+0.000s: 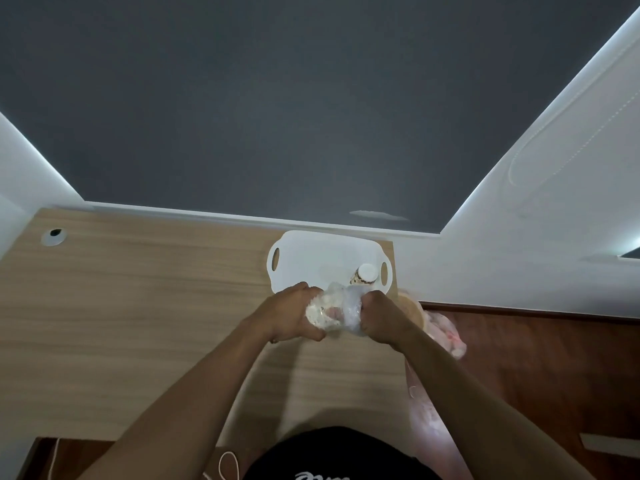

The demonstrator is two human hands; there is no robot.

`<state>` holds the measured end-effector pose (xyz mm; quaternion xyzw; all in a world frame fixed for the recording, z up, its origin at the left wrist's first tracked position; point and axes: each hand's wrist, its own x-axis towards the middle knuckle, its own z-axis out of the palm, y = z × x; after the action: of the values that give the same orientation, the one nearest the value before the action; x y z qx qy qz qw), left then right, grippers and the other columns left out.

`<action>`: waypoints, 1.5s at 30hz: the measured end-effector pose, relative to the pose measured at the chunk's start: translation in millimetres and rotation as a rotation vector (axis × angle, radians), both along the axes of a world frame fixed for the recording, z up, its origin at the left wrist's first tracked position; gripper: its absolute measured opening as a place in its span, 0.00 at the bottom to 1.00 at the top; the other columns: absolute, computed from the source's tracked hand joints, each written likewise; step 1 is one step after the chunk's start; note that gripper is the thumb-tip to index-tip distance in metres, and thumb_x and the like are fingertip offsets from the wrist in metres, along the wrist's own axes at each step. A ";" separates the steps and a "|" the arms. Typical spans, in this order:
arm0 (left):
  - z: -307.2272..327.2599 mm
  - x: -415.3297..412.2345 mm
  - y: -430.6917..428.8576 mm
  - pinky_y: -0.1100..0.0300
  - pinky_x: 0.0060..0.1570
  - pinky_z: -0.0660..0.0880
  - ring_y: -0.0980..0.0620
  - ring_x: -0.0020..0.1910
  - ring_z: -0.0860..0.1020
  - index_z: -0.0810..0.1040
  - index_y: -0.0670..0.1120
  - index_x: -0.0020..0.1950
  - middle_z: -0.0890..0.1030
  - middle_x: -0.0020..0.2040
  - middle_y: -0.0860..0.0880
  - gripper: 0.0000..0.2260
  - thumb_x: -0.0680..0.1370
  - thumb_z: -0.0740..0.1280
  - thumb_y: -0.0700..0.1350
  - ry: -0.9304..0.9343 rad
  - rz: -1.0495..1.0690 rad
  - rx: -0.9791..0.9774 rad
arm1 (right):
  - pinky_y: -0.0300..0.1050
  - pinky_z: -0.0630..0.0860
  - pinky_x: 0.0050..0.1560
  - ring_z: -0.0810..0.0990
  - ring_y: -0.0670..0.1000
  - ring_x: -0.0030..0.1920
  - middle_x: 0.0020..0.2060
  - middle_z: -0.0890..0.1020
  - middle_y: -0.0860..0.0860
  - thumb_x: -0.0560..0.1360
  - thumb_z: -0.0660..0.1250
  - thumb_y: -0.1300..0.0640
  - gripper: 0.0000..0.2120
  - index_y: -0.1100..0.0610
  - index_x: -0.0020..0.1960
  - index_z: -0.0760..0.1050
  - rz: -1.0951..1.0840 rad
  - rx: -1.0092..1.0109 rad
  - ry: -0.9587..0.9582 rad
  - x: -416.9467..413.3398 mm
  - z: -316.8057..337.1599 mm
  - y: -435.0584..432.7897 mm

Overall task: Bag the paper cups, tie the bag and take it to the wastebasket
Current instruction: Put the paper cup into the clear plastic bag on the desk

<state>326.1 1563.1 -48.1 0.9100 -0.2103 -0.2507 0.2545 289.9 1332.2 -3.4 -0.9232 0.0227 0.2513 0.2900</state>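
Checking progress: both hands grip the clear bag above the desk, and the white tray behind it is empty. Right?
No. The head view shows the white tray is not empty: one paper cup sits near its right handle. The left hand and right hand do grip the clear bag above the desk.
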 end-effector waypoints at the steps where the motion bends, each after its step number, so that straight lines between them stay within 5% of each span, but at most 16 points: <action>1: -1.8 2.1 3.7 0.54 0.47 0.78 0.53 0.50 0.79 0.79 0.60 0.64 0.76 0.52 0.57 0.29 0.64 0.79 0.61 0.016 0.015 -0.012 | 0.34 0.67 0.29 0.69 0.45 0.29 0.29 0.69 0.48 0.80 0.62 0.75 0.23 0.56 0.31 0.65 -0.027 0.017 -0.025 1.2 -0.2 -2.3; 4: -8.1 7.5 17.1 0.51 0.58 0.81 0.53 0.54 0.80 0.79 0.60 0.67 0.78 0.55 0.58 0.33 0.62 0.78 0.64 0.046 0.056 -0.020 | 0.49 0.77 0.38 0.67 0.49 0.31 0.30 0.71 0.51 0.80 0.63 0.72 0.14 0.65 0.36 0.75 -0.096 0.073 -0.001 0.8 3.2 -12.4; 5: -9.7 8.5 22.0 0.50 0.60 0.80 0.52 0.56 0.80 0.79 0.60 0.68 0.79 0.56 0.57 0.35 0.62 0.78 0.65 0.053 0.070 -0.013 | 0.46 0.77 0.37 0.67 0.48 0.31 0.29 0.72 0.52 0.81 0.65 0.70 0.14 0.65 0.37 0.77 -0.100 0.109 -0.008 1.7 2.0 -18.1; 7: -16.6 10.2 32.9 0.49 0.61 0.80 0.52 0.57 0.80 0.79 0.60 0.68 0.80 0.57 0.57 0.35 0.61 0.79 0.64 0.072 0.092 -0.001 | 0.40 0.67 0.32 0.67 0.44 0.30 0.27 0.78 0.54 0.80 0.71 0.64 0.15 0.63 0.35 0.80 -0.105 0.173 -0.002 2.3 1.9 -28.0; 9: -19.7 9.9 40.1 0.49 0.60 0.81 0.52 0.57 0.80 0.79 0.61 0.68 0.80 0.58 0.56 0.35 0.61 0.80 0.62 0.091 0.111 0.003 | 0.46 0.62 0.36 0.64 0.43 0.32 0.29 0.77 0.59 0.77 0.75 0.57 0.15 0.61 0.34 0.77 -0.117 0.220 0.011 3.9 -1.4 -38.2; 12: -20.2 7.6 50.1 0.52 0.61 0.80 0.49 0.60 0.81 0.78 0.58 0.71 0.80 0.61 0.54 0.41 0.59 0.79 0.65 0.140 0.196 0.038 | 0.41 0.63 0.34 0.65 0.42 0.29 0.25 0.70 0.42 0.77 0.79 0.46 0.23 0.48 0.27 0.76 -0.197 0.259 0.046 2.2 5.4 -51.9; 14: -28.9 6.9 62.0 0.52 0.60 0.79 0.46 0.60 0.82 0.77 0.56 0.70 0.80 0.61 0.50 0.45 0.54 0.76 0.70 0.175 0.294 0.092 | 0.40 0.74 0.42 0.79 0.44 0.35 0.32 0.83 0.37 0.76 0.79 0.41 0.11 0.41 0.36 0.86 -0.287 0.335 0.037 2.0 11.4 -65.7; 15: -33.0 7.1 67.8 0.52 0.59 0.80 0.46 0.60 0.82 0.77 0.55 0.68 0.82 0.61 0.49 0.46 0.53 0.75 0.72 0.186 0.340 0.110 | 0.44 0.80 0.49 0.87 0.47 0.42 0.40 0.89 0.39 0.77 0.79 0.41 0.06 0.42 0.45 0.90 -0.322 0.385 0.022 2.1 13.9 -72.4; 18: -46.6 9.4 73.1 0.54 0.53 0.79 0.46 0.57 0.83 0.79 0.48 0.65 0.85 0.58 0.50 0.38 0.62 0.82 0.67 0.238 0.502 0.085 | 0.59 0.84 0.66 0.90 0.57 0.59 0.52 0.92 0.48 0.80 0.77 0.46 0.13 0.52 0.59 0.89 -0.468 0.520 0.014 2.9 17.6 -85.1; 22: -44.9 6.1 49.0 0.59 0.41 0.74 0.50 0.42 0.85 0.87 0.52 0.48 0.87 0.40 0.54 0.17 0.70 0.83 0.62 0.350 0.665 -0.103 | 0.55 0.83 0.66 0.87 0.56 0.62 0.57 0.91 0.55 0.81 0.76 0.48 0.17 0.59 0.63 0.87 -0.611 0.734 0.090 -0.4 8.4 -83.9; 25: -40.6 2.5 23.8 0.58 0.36 0.73 0.50 0.32 0.79 0.89 0.50 0.54 0.85 0.34 0.49 0.24 0.68 0.82 0.66 0.449 0.676 -0.286 | 0.56 0.82 0.70 0.85 0.57 0.67 0.63 0.88 0.60 0.81 0.76 0.50 0.20 0.61 0.66 0.85 -0.641 0.874 0.146 -4.7 -5.1 -74.1; 28: -37.7 2.6 0.4 0.52 0.41 0.75 0.47 0.40 0.82 0.87 0.53 0.61 0.90 0.46 0.43 0.30 0.67 0.81 0.70 0.487 0.649 -0.427 | 0.63 0.79 0.73 0.83 0.60 0.71 0.67 0.85 0.64 0.77 0.79 0.52 0.22 0.62 0.67 0.84 -0.636 0.966 0.171 -6.5 -15.8 -65.9; 31: -33.6 3.7 -16.0 0.48 0.54 0.85 0.49 0.51 0.88 0.85 0.59 0.66 0.91 0.56 0.54 0.28 0.70 0.79 0.68 0.467 0.598 -0.506 | 0.67 0.77 0.74 0.81 0.61 0.74 0.71 0.82 0.64 0.79 0.76 0.59 0.14 0.62 0.64 0.85 -0.628 1.034 0.194 -7.0 -29.4 -63.8; 34: -34.5 7.4 -24.8 0.45 0.68 0.82 0.54 0.61 0.87 0.82 0.58 0.71 0.90 0.60 0.59 0.32 0.69 0.79 0.67 0.463 0.573 -0.542 | 0.62 0.83 0.69 0.85 0.60 0.68 0.68 0.84 0.61 0.80 0.78 0.56 0.13 0.57 0.63 0.86 -0.692 0.950 0.173 -5.8 -31.5 -60.0; 39: -33.3 12.5 -46.4 0.55 0.53 0.82 0.56 0.49 0.88 0.81 0.57 0.58 0.90 0.46 0.62 0.14 0.77 0.81 0.56 0.461 0.610 -0.530 | 0.54 0.87 0.62 0.88 0.55 0.59 0.67 0.85 0.59 0.86 0.68 0.58 0.18 0.53 0.76 0.78 -0.753 0.757 0.030 2.9 -36.3 -53.3; 45: -36.8 21.9 -74.0 0.55 0.48 0.80 0.53 0.48 0.87 0.79 0.56 0.63 0.89 0.53 0.54 0.33 0.66 0.83 0.71 0.459 0.713 -0.525 | 0.68 0.80 0.71 0.84 0.61 0.66 0.71 0.83 0.58 0.88 0.63 0.60 0.17 0.51 0.75 0.78 -0.794 0.779 0.082 13.1 -25.6 -46.2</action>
<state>348.0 1489.1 -84.9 0.7518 0.1192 -0.2806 0.5847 303.1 1286.1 -29.0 -0.6577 0.2853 0.1483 0.6812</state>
